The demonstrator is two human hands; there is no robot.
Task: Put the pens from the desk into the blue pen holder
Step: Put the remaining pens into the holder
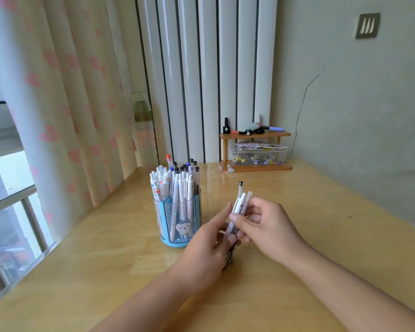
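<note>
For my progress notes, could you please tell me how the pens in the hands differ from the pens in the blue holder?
The pens in the hands are only a few, while the pens in the blue holder are many and tightly packed. The held bunch tilts above the desk, gripped by the left hand and right hand; the others stand upright inside the blue holder. Both groups are mostly white-barrelled.

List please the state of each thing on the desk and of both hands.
Blue pen holder: upright, crowded with pens.
Bundle of pens: off the desk, gripped by both hands.
Left hand: closed on bundle.
Right hand: closed on bundle.
Clear plastic box: lid shut, on wooden shelf.
</note>
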